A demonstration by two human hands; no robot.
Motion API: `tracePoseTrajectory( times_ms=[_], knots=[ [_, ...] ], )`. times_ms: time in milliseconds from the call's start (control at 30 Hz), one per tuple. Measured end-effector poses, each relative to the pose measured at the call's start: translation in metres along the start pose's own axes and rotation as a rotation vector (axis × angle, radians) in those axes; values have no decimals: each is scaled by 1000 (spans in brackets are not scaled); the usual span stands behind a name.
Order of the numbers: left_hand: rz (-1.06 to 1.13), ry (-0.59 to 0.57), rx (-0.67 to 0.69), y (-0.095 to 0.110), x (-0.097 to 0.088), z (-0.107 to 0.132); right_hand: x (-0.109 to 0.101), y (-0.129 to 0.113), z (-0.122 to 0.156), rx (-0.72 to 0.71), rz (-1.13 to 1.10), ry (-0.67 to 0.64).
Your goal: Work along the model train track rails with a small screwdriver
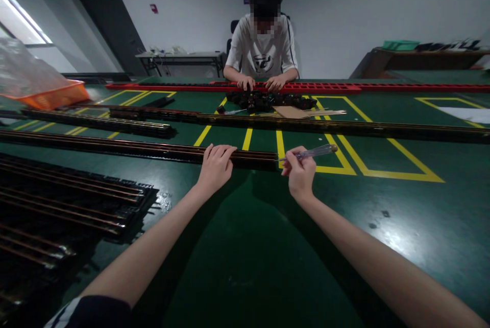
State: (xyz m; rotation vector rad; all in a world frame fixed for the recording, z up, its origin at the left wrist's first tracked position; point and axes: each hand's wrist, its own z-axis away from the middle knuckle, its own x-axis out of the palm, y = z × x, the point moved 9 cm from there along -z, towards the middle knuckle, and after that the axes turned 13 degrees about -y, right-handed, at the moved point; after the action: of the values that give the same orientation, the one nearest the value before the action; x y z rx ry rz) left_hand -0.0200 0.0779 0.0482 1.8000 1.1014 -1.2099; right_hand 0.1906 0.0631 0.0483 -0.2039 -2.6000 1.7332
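Note:
A long black rail (176, 153) with copper-coloured strips along its top lies across the green table. My left hand (216, 165) is over the rail near its right end, with the fingers bent across the top and holding it. In my right hand (301, 173) is a screwdriver (316, 151) with a clear handle, gripped between thumb and fingers. Its thin shaft points left, and the tip is at the rail's right end; whether it touches a strip I cannot tell.
Several similar rails (76, 192) are stacked at the left. Another long rail (344, 126) crosses behind my hands. Opposite, a person (262, 47) handles small dark parts (268, 99) beside cardboard (293, 112). An orange basket (57, 97) and red racks (325, 88) stand farther back.

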Motion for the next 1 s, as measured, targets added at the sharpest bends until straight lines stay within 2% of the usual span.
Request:
tracePoseTrajectory(
  times_ms=[167,300,433,567,833,900,1000],
  knots=[
    [5,-6,-27,-3,-1,0,-11,2,-1,-6,-35,89],
    [-10,22,-84,-9,-2,0,-7,-10,-2,-108,113,54],
    [-17,34,-147,-15,-3,2,6,-21,-1,-212,306,-48],
    [-34,18,-150,-14,-1,2,22,-23,-2,-283,424,-170],
    [5,68,-134,-15,3,0,77,-12,4,-386,1051,-480],
    [9,74,-133,-14,3,0,84,-9,4,-388,1115,-509],
    [11,74,-129,-12,3,0,84,-5,-1,-316,1134,-499]
  ],
)
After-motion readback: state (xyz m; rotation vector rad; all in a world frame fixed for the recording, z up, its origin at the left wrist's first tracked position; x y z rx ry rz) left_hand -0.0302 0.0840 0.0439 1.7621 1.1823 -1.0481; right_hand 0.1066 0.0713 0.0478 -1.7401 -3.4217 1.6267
